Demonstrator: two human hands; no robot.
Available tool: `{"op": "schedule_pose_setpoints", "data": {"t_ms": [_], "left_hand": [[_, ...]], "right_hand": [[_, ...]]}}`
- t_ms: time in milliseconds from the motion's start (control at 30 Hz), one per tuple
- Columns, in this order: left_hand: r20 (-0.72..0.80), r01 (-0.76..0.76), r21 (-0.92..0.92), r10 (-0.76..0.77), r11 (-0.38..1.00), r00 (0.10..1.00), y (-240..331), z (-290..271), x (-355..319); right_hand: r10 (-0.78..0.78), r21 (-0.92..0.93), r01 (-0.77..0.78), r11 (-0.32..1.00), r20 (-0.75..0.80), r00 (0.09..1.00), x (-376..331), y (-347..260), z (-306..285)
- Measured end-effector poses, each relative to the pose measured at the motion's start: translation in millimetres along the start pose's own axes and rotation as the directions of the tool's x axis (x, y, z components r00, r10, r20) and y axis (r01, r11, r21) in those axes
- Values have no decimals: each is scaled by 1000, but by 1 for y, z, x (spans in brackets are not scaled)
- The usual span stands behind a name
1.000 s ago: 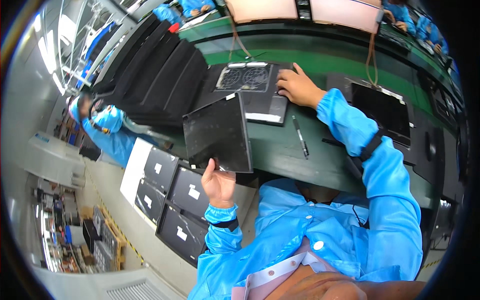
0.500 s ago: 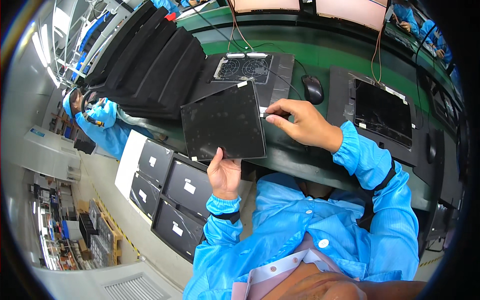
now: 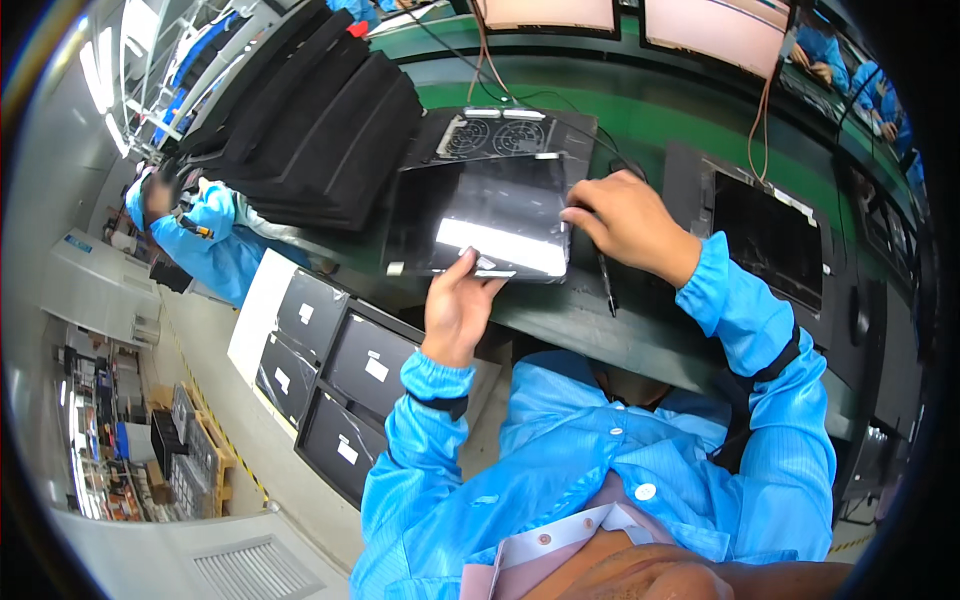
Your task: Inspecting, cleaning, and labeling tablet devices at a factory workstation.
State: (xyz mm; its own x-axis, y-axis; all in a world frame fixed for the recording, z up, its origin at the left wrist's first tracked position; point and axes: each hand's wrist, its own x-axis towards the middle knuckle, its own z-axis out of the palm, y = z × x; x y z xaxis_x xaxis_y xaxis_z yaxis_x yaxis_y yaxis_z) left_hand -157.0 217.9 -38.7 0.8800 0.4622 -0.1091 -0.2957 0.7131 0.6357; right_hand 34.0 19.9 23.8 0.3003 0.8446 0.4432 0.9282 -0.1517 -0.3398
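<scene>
In the head view, a thin, rectangular glossy panel (image 3: 415, 215) is held just right of the tall stack of matte black slabs (image 3: 310, 130), a white reflection barring its smooth face. The left hand (image 3: 460, 308) is clamped on its lower edge, thumb over the front. The right hand (image 3: 640, 222) bends its fingers at the edge farther from the stack; whether they grip anything, I cannot tell. Well right of the stack lies a flat, dark screen (image 3: 765, 235).

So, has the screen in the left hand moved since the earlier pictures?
Yes: judged against the circle-patterned panel on the bench, the screen has shifted rightward and closer to that panel.
</scene>
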Motion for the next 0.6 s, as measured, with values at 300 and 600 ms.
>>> {"op": "schedule_pose_setpoints", "data": {"t_ms": [300,600], "left_hand": [[51,212,-78,-208,974,977,2,28,130],[-156,125,891,36,435,987,40,-6,120]], "right_hand": [[-124,-241,75,968,-197,972,7,39,37],[-177,-293,99,951,-255,951,25,45,68]]}}
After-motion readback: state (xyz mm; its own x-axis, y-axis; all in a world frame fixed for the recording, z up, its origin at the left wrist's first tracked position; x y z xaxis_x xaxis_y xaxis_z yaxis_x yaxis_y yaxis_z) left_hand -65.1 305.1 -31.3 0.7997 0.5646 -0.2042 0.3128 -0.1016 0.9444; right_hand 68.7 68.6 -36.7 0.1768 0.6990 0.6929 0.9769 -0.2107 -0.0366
